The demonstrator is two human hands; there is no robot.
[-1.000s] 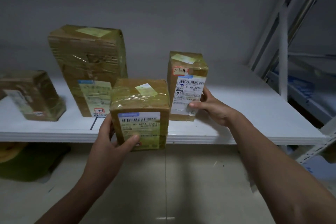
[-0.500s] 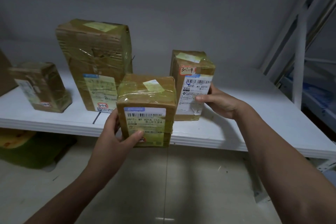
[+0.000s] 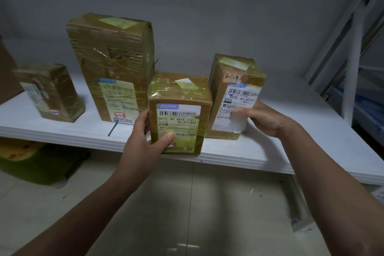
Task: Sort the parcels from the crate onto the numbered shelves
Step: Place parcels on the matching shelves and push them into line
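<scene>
Head view: left hand (image 3: pixel 143 143) grips box (image 3: pixel 178 114) at shelf (image 3: pixel 270 158) front edge; right hand (image 3: pixel 264 118) holds 3-1-9 box (image 3: pixel 234 97). Box overhangs, could tip off if released.

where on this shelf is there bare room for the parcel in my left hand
Widest bare patch: the shelf right of the 3-1-9 parcel, out to the upright post. A narrower gap lies between the small parcel and the tall parcel. Crowded: between the tall and 3-1-9 parcels, where the held parcel sits in the left hand.
</scene>
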